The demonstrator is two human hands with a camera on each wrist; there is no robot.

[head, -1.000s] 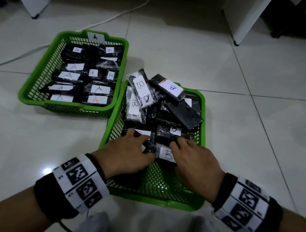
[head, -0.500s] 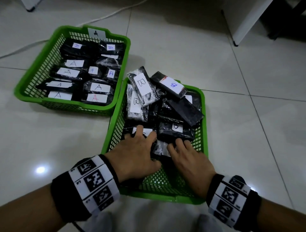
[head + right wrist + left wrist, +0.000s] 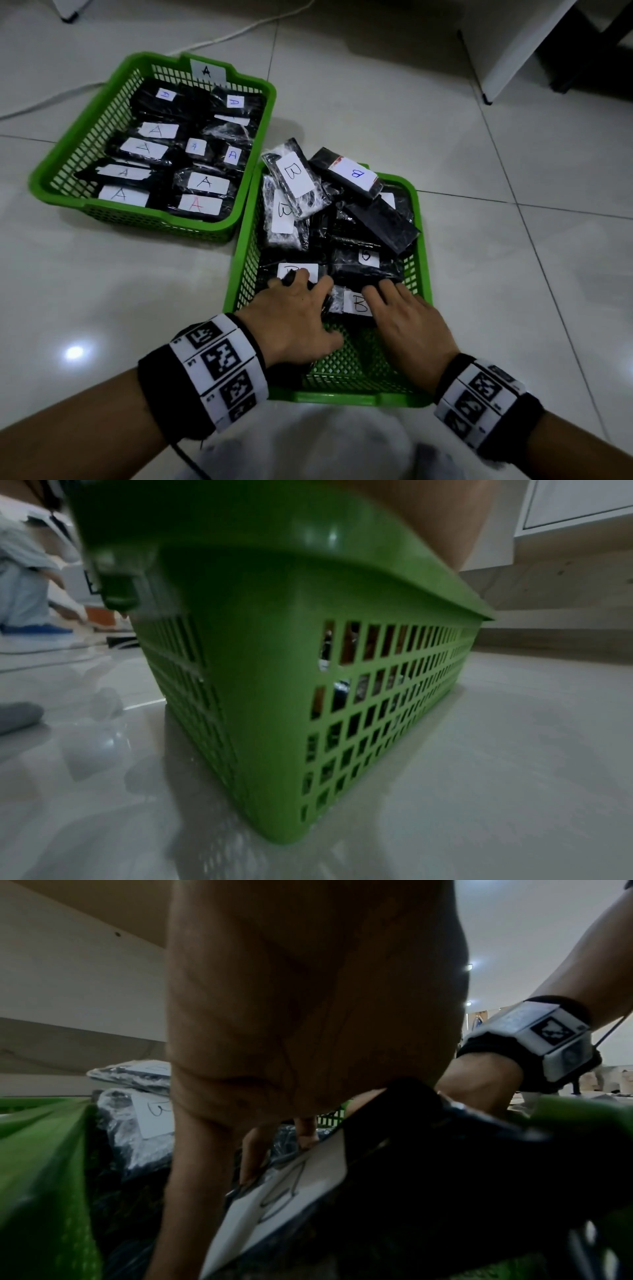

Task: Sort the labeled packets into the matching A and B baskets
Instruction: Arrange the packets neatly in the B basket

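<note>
The A basket (image 3: 51,178) is green, stands at the back left and holds several black packets with white A labels. The B basket (image 3: 424,274) in front of me is piled with black B packets; its slotted wall (image 3: 308,669) fills the right wrist view. Both hands are inside its near end. My left hand (image 3: 301,279) rests with stretched fingers on a front-left B packet (image 3: 291,270), whose label (image 3: 281,1191) shows under the fingers (image 3: 253,1153). My right hand (image 3: 387,286) presses its fingertips against another packet (image 3: 366,270). A B-labelled packet (image 3: 358,303) lies between the hands.
The baskets stand on a glossy white tile floor, corners almost touching. A white cable (image 3: 239,31) runs across the floor behind the A basket. A white furniture leg (image 3: 489,68) stands at the back right. My knees (image 3: 308,445) are just below the B basket.
Both hands have slid a little deeper into the B basket. My left fingers now cover part of the front-left B label, and the packet between the hands shows its label again.
</note>
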